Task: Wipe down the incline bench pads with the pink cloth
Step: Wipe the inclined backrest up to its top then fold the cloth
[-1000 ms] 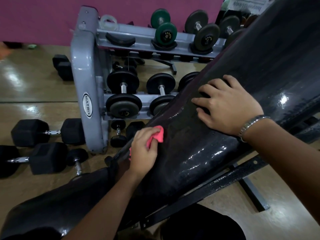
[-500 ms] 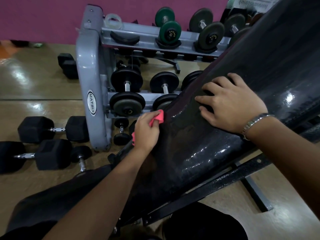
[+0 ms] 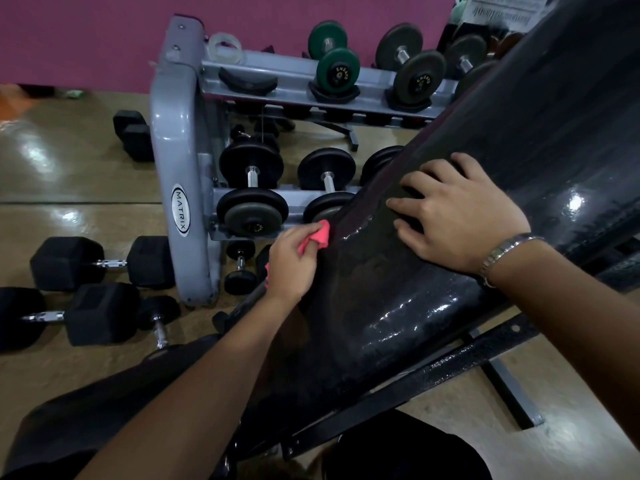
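The black incline back pad (image 3: 398,299) rises from lower left to upper right, its surface wet and shiny. The black seat pad (image 3: 86,410) lies at the bottom left. My left hand (image 3: 291,265) is shut on the bunched pink cloth (image 3: 320,235) and presses it against the pad's left edge. My right hand (image 3: 460,209) lies flat on the pad higher up, fingers spread, with a metal bracelet on the wrist.
A grey dumbbell rack (image 3: 180,174) holding several round dumbbells stands close on the left behind the bench. Black hex dumbbells (image 3: 100,261) lie on the wooden floor at left. The black bench frame (image 3: 450,365) runs under the pad at lower right.
My left hand has slid the pink cloth upward along the pad's left edge. My right hand has stayed flat in place on the pad.
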Demonstrator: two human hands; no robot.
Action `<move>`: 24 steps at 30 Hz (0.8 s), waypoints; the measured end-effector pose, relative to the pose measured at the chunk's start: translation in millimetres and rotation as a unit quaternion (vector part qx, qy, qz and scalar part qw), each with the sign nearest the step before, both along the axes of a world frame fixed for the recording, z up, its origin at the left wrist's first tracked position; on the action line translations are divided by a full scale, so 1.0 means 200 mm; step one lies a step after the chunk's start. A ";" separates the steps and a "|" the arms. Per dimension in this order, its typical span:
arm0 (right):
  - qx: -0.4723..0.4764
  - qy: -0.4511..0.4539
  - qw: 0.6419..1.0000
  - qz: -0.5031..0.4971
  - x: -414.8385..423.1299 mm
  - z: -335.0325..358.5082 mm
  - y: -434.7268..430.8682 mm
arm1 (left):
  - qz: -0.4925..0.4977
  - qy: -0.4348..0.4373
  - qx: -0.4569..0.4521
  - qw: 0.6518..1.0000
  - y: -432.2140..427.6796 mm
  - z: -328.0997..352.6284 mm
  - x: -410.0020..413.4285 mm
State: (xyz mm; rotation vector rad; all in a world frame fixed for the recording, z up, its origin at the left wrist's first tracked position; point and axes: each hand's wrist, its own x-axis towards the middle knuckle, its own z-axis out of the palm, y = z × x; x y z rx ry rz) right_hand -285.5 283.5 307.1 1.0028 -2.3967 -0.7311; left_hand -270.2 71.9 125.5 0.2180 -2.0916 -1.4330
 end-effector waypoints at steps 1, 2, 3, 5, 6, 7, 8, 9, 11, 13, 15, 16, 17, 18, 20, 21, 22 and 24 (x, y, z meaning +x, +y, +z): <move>0.000 -0.003 1.000 0.000 0.00 0.00 -0.01 | 0.007 -0.012 0.012 1.000 -0.01 0.02 -0.04; 0.000 -0.007 1.000 0.001 0.00 0.00 -0.01 | 0.011 -0.020 0.025 0.999 -0.01 0.05 -0.07; -0.001 -0.007 1.000 0.001 0.00 0.01 -0.02 | 0.014 -0.022 0.030 0.999 0.01 0.08 -0.09; -0.005 -0.003 1.000 0.000 0.00 0.00 -0.01 | 0.006 0.002 0.008 1.000 0.07 0.10 -0.06; -0.007 0.000 1.000 0.001 0.00 0.00 -0.01 | 0.001 0.021 -0.012 1.000 0.08 0.09 -0.03; -0.009 0.002 1.000 0.001 -0.01 -0.01 0.00 | -0.001 0.033 -0.027 0.999 0.08 0.06 0.01; -0.008 0.004 1.000 0.003 -0.01 -0.01 0.00 | 0.003 0.033 -0.036 0.999 0.06 0.04 0.03; -0.007 0.003 1.000 0.004 -0.01 -0.01 0.00 | 0.012 0.023 -0.042 0.999 0.05 0.03 0.03; -0.004 -0.002 1.000 0.000 0.00 0.00 -0.01 | 0.029 -0.010 -0.024 0.999 0.03 0.07 -0.03; 0.000 -0.006 1.000 -0.007 0.00 0.00 -0.01 | 0.025 -0.010 -0.008 1.000 0.07 0.12 -0.06; 0.004 -0.009 1.000 -0.012 0.01 0.00 -0.01 | 0.004 0.024 -0.026 0.999 0.11 0.14 -0.01; 0.005 -0.013 1.000 -0.013 0.01 0.00 -0.01 | -0.006 0.045 -0.037 0.998 0.11 0.12 0.02; 0.007 -0.016 1.000 -0.013 0.01 0.00 -0.01 | -0.012 0.059 -0.047 0.997 0.09 0.08 0.05; 0.008 -0.016 1.000 -0.014 0.01 0.00 -0.01 | -0.009 0.057 -0.051 0.997 0.07 0.06 0.05; 0.010 -0.015 1.000 -0.015 0.01 0.00 -0.02 | 0.016 0.017 -0.036 0.999 0.03 0.05 0.02; 0.009 -0.015 1.000 -0.015 0.01 0.00 -0.01 | 0.023 0.001 -0.020 1.000 0.03 0.06 0.00; 0.008 -0.017 1.000 -0.016 0.01 0.00 -0.01 | 0.022 0.000 -0.010 1.000 0.04 0.08 -0.01; 0.007 -0.018 1.000 -0.017 0.01 0.00 -0.01 | 0.000 0.024 -0.027 0.999 0.09 0.10 0.02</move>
